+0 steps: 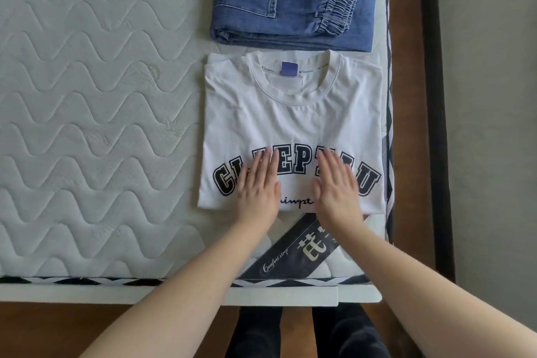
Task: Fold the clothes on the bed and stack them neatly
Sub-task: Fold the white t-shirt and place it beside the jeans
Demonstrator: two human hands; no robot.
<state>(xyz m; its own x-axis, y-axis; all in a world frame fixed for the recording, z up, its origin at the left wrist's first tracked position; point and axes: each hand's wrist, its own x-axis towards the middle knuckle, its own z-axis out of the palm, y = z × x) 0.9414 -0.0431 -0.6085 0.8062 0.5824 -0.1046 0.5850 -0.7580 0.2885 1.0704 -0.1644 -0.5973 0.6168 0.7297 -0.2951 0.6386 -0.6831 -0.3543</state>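
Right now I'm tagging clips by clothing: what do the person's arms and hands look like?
Both forearms are bare, with no sleeves in view. The left hand and right hand wear no gloves, rings, watch or bracelets. The fingers look slender, with short, pale nails.

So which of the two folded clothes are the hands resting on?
The white T-shirt with black lettering, nearer the person; both hands lie flat on it. The folded blue jeans beyond it go untouched.

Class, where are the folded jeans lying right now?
In the head view, the jeans lie at the top, on the mattress near its right edge, just beyond the white T-shirt.
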